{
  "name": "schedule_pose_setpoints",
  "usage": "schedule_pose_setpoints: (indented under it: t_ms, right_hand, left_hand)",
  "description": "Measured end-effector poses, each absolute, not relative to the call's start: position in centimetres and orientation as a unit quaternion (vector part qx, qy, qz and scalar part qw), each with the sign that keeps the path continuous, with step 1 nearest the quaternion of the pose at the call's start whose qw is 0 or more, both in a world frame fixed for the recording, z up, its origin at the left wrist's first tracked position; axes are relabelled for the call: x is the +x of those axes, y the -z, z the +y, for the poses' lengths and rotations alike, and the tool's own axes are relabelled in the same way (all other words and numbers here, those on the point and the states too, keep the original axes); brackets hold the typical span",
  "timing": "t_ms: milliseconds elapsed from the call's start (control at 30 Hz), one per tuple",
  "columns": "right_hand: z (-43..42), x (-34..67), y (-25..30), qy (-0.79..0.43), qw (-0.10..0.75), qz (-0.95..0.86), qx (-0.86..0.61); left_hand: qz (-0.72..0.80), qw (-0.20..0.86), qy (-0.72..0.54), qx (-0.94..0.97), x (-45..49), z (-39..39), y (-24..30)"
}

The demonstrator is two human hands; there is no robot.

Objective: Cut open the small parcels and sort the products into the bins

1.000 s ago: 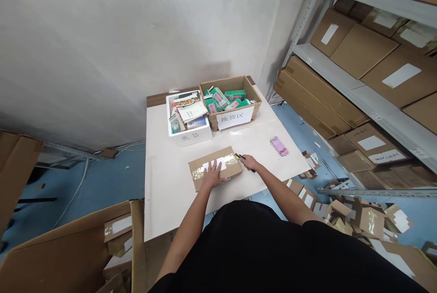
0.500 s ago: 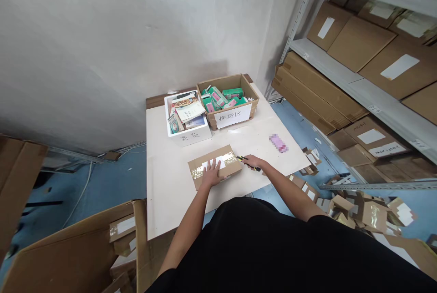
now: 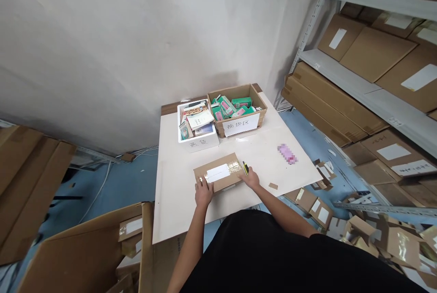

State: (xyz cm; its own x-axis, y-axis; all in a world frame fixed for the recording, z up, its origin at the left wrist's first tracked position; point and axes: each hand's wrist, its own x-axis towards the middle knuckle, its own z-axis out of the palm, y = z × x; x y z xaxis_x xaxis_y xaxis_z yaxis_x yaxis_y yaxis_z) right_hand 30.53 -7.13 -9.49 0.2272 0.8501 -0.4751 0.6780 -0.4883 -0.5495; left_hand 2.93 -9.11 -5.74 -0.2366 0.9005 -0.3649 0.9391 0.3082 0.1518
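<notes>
A flat cardboard parcel (image 3: 221, 168) with a white label and clear tape lies on the white table (image 3: 170, 211). My left hand (image 3: 203, 192) grips its near left corner, fingers curled over the edge. At the parcel's right end, my right hand (image 3: 251, 177) is closed round a yellow and black utility knife (image 3: 245, 167), whose tip touches the box edge.
At the back of the table stand a white bin (image 3: 200, 140) of booklets and a cardboard box (image 3: 239, 122) of green and pink packs. A pink item (image 3: 287, 154) lies to the right. Shelves with cartons (image 3: 372, 52) fill the right; loose boxes (image 3: 362, 229) litter the floor; an open carton (image 3: 85, 252) stands at left.
My left hand slid off the parcel's top label to its near left corner. My right hand came in from the right with the knife to the parcel's right end.
</notes>
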Motion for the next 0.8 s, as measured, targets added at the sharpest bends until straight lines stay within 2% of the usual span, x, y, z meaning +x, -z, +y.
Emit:
schedule_pose_setpoints:
  t_ms: [133, 267, 367, 500, 633, 800]
  right_hand:
    - [-2.1, 32.1, 8.6, -0.360, 0.099, -0.481, -0.793]
    - [4.0, 35.2, 7.4, -0.310, 0.130, -0.431, -0.837]
    - [5.9, 37.8, 7.3, -0.310, 0.170, -0.407, -0.842]
    - [2.8, 39.9, 8.7, -0.369, 0.261, -0.343, -0.823]
    - [-2.9, 38.1, 10.7, -0.470, 0.299, -0.287, -0.779]
    - [-4.4, 33.5, 10.3, -0.556, 0.395, -0.283, -0.674]
  left_hand:
    - [0.774, 0.229, 0.090, 0.584, 5.5, -9.4, 4.5]
    - [0.688, 0.255, 0.129, 0.667, 10.9, -9.5, 2.9]
    - [0.653, 0.228, 0.105, 0.715, 13.2, -8.6, 2.0]
    - [0.625, 0.189, 0.055, 0.755, 13.5, -6.5, 2.8]
    - [0.572, 0.254, 0.081, 0.776, 12.4, -5.9, 6.0]
    - [0.604, 0.300, 0.016, 0.738, 7.1, -6.1, 9.1]
